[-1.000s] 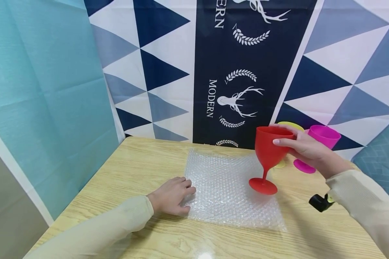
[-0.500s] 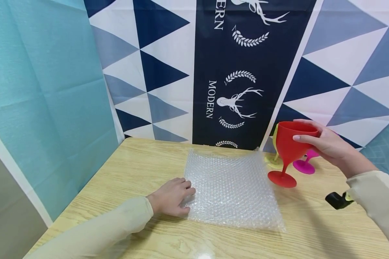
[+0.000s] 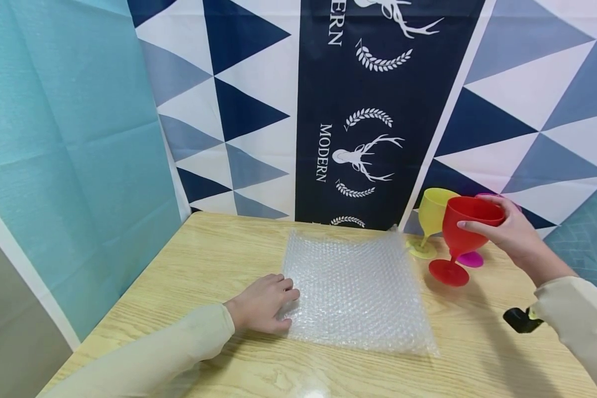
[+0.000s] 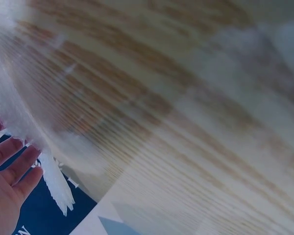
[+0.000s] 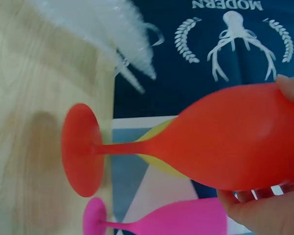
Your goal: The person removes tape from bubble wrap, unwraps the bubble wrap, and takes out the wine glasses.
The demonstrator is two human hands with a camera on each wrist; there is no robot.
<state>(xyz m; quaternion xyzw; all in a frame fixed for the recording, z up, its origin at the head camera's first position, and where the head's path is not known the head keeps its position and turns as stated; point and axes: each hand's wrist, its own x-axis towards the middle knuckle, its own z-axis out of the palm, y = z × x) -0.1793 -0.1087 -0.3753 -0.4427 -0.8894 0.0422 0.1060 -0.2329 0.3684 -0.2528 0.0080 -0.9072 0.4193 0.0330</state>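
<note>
My right hand (image 3: 519, 232) grips a red plastic goblet (image 3: 465, 229) by its bowl just below the rim, thumb on the near side. The goblet is upright, slightly tilted; in the right wrist view its round foot hangs a little off the wooden table, beside its shadow. A rectangular sheet of bubble wrap (image 3: 353, 293) lies on the table. On its left edge rests my left hand (image 3: 266, 304), fingers loosely bent, holding nothing. The left wrist view shows the fingertips (image 4: 32, 154) touching the wrap.
Behind the red goblet stand a yellow goblet (image 3: 431, 213) and a magenta goblet (image 3: 471, 258), the latter mostly hidden. A patterned cloth (image 3: 258, 110) hangs along the table's back edge, and a teal cloth (image 3: 89, 138) along the left side. A black device (image 3: 521, 319) shows under the right wrist.
My right hand has carried the red goblet rightward from over the bubble wrap to in front of the other goblets, slightly lower over the last half second. My left hand stays in place.
</note>
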